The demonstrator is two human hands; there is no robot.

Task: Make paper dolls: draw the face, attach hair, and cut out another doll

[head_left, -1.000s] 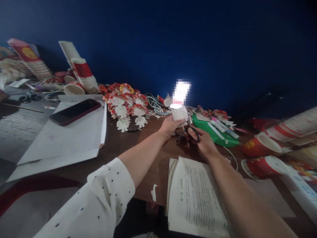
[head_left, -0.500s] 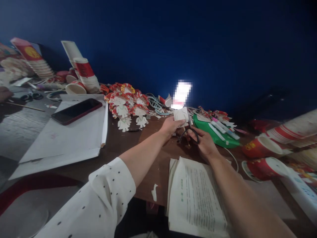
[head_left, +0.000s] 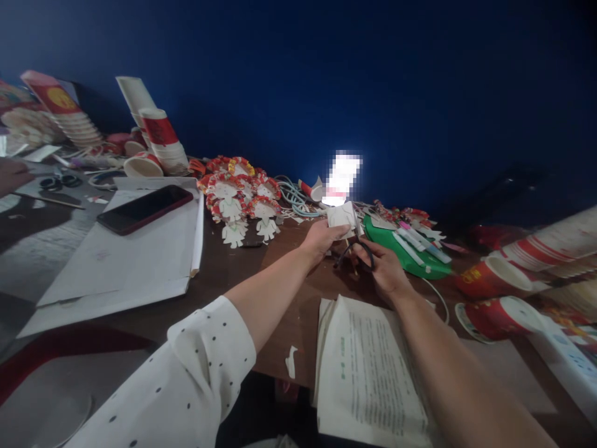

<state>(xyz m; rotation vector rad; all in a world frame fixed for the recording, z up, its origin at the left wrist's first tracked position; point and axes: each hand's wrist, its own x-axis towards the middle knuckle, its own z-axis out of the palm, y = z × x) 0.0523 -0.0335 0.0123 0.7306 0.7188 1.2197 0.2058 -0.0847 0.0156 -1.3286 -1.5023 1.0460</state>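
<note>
A dark blue wall stands beyond the left hand. Just past that hand shines a white glow; beneath spreads a brown tabletop.

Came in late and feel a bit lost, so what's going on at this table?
A person holds a small piece of white paper in the left hand, with black-handled scissors in the right hand. The blades are at the paper's right side; whether they are biting in is too small to tell. Red-trimmed paper dolls lie in a pile to the left, and printed pages lie nearer the person. Another person's hand shows at the far left edge.
</note>
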